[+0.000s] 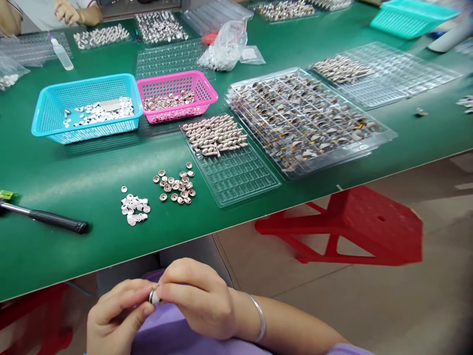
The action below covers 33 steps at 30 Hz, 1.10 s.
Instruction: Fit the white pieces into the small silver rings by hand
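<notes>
Over my lap, in front of the table edge, my left hand pinches a small round cap-like piece with a shiny rim and a white part. My right hand grips the same piece from the other side, its fingers closed and covering part of it. Exactly what the piece is I cannot make out. On the table beyond lie a small pile of white discs and, to its right, a scatter of beige cup-shaped caps.
A blue basket and a pink basket hold small parts. A clear tray bears beige pieces; stacked filled trays stand right of it. A hammer-like tool lies left. A red stool stands below. Another person's hand shows far left.
</notes>
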Motion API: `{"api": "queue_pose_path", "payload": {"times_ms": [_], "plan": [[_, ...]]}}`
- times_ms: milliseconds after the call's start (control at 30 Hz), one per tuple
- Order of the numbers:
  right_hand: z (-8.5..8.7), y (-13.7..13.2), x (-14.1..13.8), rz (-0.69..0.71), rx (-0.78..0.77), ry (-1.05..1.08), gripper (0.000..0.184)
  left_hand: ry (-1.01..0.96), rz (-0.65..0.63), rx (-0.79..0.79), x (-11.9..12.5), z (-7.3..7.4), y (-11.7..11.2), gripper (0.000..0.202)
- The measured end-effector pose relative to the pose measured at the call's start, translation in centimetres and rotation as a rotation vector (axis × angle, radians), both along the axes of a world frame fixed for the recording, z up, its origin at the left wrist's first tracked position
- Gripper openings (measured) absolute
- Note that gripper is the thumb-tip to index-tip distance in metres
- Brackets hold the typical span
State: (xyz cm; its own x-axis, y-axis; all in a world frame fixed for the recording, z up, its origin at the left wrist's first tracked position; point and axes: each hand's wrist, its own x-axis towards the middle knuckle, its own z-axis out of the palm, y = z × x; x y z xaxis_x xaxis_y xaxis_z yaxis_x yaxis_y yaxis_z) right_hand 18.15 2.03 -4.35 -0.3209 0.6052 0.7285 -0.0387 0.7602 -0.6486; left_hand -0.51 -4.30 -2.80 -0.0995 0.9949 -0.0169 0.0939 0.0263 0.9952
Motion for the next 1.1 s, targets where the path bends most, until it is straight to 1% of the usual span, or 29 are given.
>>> {"api": "queue_pose_path", "payload": {"times_ms": [233, 333, 533, 833, 1100], "plan": [[0.2, 0.0, 0.1, -0.004, -0.015, -0.015, 0.024, 0.122, -0.034, 0.083, 0.5, 0.9, 0.6, 0.025], [0.2, 0.2, 0.1, 0.0, -0.008, -0.002, 0.024, 0.141, -0.038, 0.112, 0.6, 1.2, 0.7, 0.026], [0.3, 0.2, 0.0, 0.013, -0.018, 0.012, 0.024, 0.13, -0.057, 0.108, 0.5, 1.1, 0.4, 0.026], [0.3, 0.2, 0.2, 0.021, -0.05, 0.006, 0.023, 0.139, -0.043, 0.101, 0.6, 1.3, 0.5, 0.023], [0.1, 0.0, 0.1, 0.007, -0.052, -0.007, 0.024, 0.204, -0.068, 0.163, 0.6, 1.3, 0.7, 0.026]]}}
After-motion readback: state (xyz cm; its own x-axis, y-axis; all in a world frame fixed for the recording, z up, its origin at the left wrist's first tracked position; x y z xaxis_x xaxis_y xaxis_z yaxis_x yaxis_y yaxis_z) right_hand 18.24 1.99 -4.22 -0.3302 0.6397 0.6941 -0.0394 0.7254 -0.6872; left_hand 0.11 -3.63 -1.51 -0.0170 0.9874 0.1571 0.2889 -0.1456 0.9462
